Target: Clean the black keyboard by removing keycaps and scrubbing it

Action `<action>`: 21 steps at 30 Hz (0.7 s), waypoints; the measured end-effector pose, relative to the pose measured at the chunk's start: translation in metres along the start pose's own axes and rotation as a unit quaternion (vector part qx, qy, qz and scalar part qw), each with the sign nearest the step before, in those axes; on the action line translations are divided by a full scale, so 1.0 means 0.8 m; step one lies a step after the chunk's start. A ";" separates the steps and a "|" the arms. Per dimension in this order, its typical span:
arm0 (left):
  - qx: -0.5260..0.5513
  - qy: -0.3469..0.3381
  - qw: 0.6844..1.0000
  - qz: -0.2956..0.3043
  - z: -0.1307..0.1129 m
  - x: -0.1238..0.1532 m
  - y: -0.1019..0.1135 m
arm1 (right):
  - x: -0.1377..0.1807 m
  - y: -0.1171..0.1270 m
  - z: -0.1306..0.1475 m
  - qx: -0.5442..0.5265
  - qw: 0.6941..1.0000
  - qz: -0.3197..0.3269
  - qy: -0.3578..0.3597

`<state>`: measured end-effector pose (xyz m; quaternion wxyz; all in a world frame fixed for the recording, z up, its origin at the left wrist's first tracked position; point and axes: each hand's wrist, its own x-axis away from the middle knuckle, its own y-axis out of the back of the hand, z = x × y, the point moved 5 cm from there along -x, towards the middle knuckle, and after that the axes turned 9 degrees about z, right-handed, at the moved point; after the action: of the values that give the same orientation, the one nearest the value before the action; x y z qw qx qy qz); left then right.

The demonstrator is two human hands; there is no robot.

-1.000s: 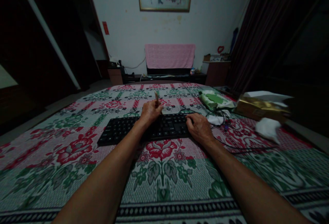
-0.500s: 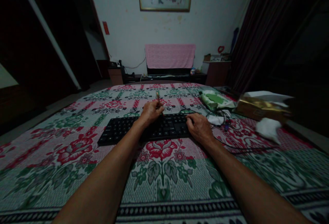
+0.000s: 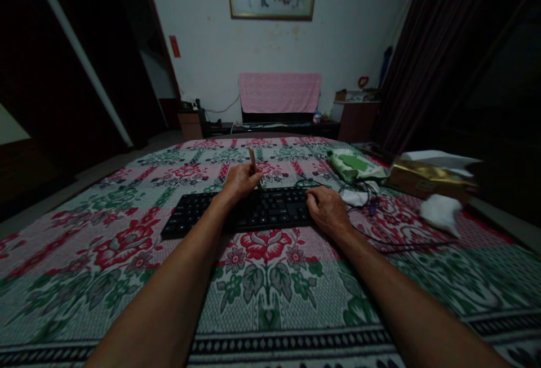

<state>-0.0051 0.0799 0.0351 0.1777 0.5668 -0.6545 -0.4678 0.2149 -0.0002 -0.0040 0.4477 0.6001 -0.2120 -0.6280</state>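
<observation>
A black keyboard (image 3: 270, 210) lies slightly slanted on the flowered cloth in front of me. My left hand (image 3: 243, 181) is closed around a thin brown stick (image 3: 252, 159) above the keyboard's far edge. The stick leans, its upper end raised and its lower end down at the top rows of keys; what its tip is like I cannot make out. At the keyboard's right end, my right hand (image 3: 328, 207) has its fingers curled over the edge and grips it. Part of the keys is covered by my left wrist and forearm.
Right of the keyboard lie a coiled black cable (image 3: 372, 199), a green-and-white tissue pack (image 3: 355, 164), a gold tissue box (image 3: 426, 179) and a crumpled white tissue (image 3: 440, 211). The patterned tablecloth (image 3: 266, 283) spreads beneath everything. A pink cloth (image 3: 280, 92) hangs by the far wall.
My left hand has shifted a little to the left along the keyboard, carrying the stick with it. My right hand and the keyboard stay in place.
</observation>
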 end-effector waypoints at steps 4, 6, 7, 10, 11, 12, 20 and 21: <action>-0.011 -0.001 1.000 0.011 -0.003 0.002 0.004 | 0.000 0.000 -0.001 -0.009 1.000 -0.005 0.000; -0.035 0.004 0.999 -0.007 -0.005 0.004 0.010 | 0.000 0.001 -0.001 -0.016 1.000 -0.008 0.002; -0.043 0.007 0.999 -0.012 -0.005 0.004 0.013 | 0.000 0.000 -0.001 -0.018 1.000 -0.010 0.002; -0.038 0.011 0.999 0.025 -0.005 0.004 0.015 | 0.000 -0.001 -0.002 -0.021 1.000 -0.011 0.002; -0.036 0.010 0.998 0.042 -0.004 0.004 0.015 | 0.000 -0.001 -0.003 -0.020 1.000 -0.011 0.002; -0.038 0.011 0.998 0.052 -0.003 0.004 0.015 | 0.000 -0.002 -0.003 -0.020 1.000 -0.011 0.003; 0.034 0.015 0.999 -0.033 -0.004 -0.001 0.007 | 0.000 -0.003 -0.002 -0.015 1.000 -0.010 0.008; 0.056 0.002 0.998 -0.021 -0.011 0.000 0.000 | 0.000 -0.003 -0.002 -0.015 1.000 -0.010 0.009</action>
<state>0.0015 0.0765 0.0390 0.1369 0.5907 -0.6670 -0.4330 0.2160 0.0016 -0.0061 0.4522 0.6010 -0.1924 -0.6303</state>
